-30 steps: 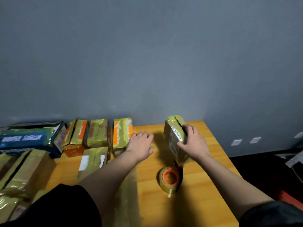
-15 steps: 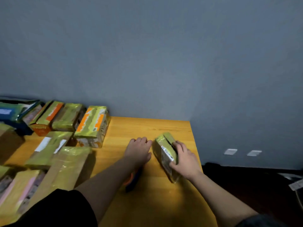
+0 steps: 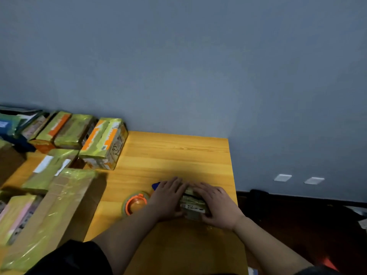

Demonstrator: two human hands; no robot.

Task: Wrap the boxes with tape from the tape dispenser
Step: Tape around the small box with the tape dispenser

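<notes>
Near the table's (image 3: 178, 155) right front, both hands clasp a small taped box (image 3: 193, 205) lying flat: the left hand (image 3: 168, 197) covers its left side, the right hand (image 3: 215, 205) its right, fingers curled over the top. Just left lies the tape dispenser (image 3: 135, 203); farther back-left, other wrapped boxes (image 3: 103, 143) line the wall

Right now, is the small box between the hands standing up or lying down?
Lying down. The small box rests flat on the table, label facing up, left hand and right hand gripping its sides.
</notes>
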